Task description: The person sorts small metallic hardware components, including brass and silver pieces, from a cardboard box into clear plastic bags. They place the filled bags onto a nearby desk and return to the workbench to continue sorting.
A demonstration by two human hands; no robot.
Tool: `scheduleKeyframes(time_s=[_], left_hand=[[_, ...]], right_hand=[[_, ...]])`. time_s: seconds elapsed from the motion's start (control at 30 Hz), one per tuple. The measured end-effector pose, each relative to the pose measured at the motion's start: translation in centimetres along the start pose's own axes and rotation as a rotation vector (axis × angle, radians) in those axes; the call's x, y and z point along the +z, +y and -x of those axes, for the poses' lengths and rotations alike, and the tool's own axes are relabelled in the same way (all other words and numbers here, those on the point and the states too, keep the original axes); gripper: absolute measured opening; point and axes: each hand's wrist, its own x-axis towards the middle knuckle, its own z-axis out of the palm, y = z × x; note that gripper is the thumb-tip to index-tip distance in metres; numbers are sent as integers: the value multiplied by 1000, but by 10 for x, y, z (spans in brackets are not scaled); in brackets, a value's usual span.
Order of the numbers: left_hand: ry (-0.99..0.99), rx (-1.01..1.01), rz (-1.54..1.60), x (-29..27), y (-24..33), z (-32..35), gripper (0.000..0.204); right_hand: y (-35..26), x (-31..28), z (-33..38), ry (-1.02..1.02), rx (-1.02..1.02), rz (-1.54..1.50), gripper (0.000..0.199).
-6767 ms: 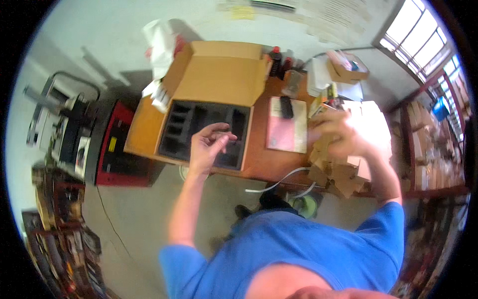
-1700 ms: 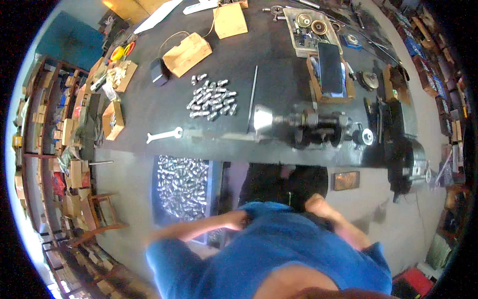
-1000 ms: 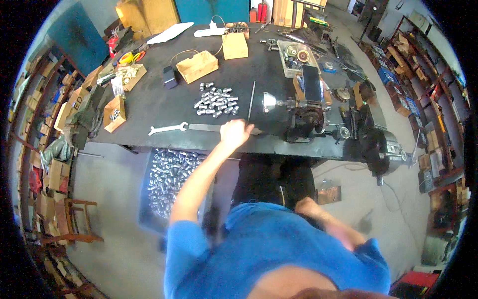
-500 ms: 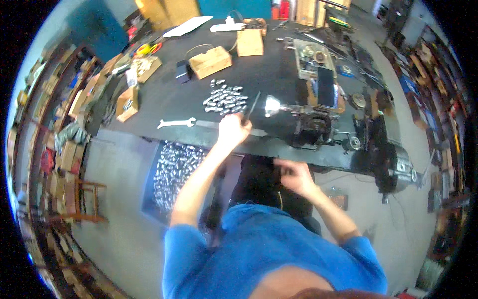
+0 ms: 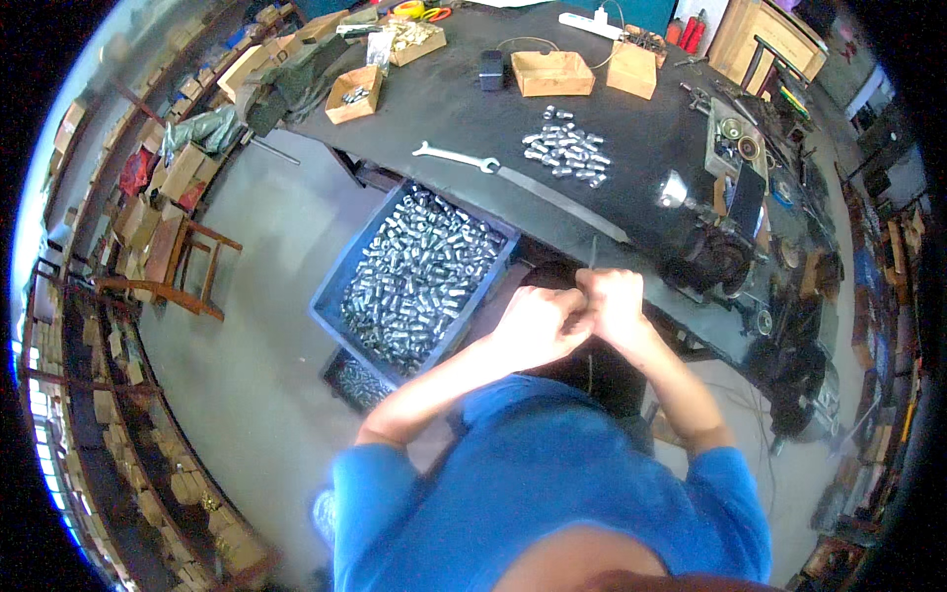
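My left hand (image 5: 547,321) and my right hand (image 5: 614,304) meet in front of my body at the bench's near edge, both with fingers closed. A thin slender rod-like tool (image 5: 594,253) stands up from the top of my right fist; its kind is unclear. What my left fingers pinch is hidden between the hands. On the bench beyond lies a pile of small shiny metal cylindrical fittings (image 5: 567,148). A blue crate (image 5: 330,314) full of similar metal fittings (image 5: 419,271) stands to the left of my hands.
On the dark bench (image 5: 464,109) lie an open-end wrench (image 5: 456,156) and a long flat metal bar (image 5: 562,202). Cardboard boxes (image 5: 552,74) stand farther back. A dark machine (image 5: 705,259) with a lamp (image 5: 674,189) sits at right. A wooden stool (image 5: 192,264) stands left.
My left hand has drawn back from the bench with the thin tool and joined my right hand. The view has swung left, showing more of the blue crate.
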Motion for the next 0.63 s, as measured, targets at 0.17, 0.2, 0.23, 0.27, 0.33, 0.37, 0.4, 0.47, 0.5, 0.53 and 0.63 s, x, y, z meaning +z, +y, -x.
scheduleKeyframes(time_s=[0.17,0.2,0.23,0.27,0.33,0.37,0.4,0.47,0.5,0.53,0.63], left_hand=[[-306,-157,442,-37,-39,29,34],[-342,-298,499,-48,-56,37,38],[-230,-222,404,-53,-76,47,36],[-138,-282,409,-62,-86,54,30],[-1,-580,483,-71,-123,63,25],[139,-588,400,-72,-154,73,22],[263,-666,266,-76,-178,78,22],[282,-665,-192,-85,-244,93,26],[240,-696,-293,-86,-260,91,29],[146,-750,-447,-86,-263,82,34],[19,-824,-680,-81,-263,55,40]], right_hand=[[-23,16,5,-23,-1,-170,15],[-28,15,11,-58,44,-192,15],[-33,13,16,-97,90,-210,14],[-32,19,23,-94,92,-261,16],[-21,37,38,-70,78,-386,16],[-20,42,42,-40,41,-468,17],[-27,37,45,-76,45,-454,15],[-30,41,52,-113,91,-548,18],[-25,45,57,-109,79,-616,19],[-22,45,59,-150,110,-705,19],[-22,46,63,-170,82,-830,17]])
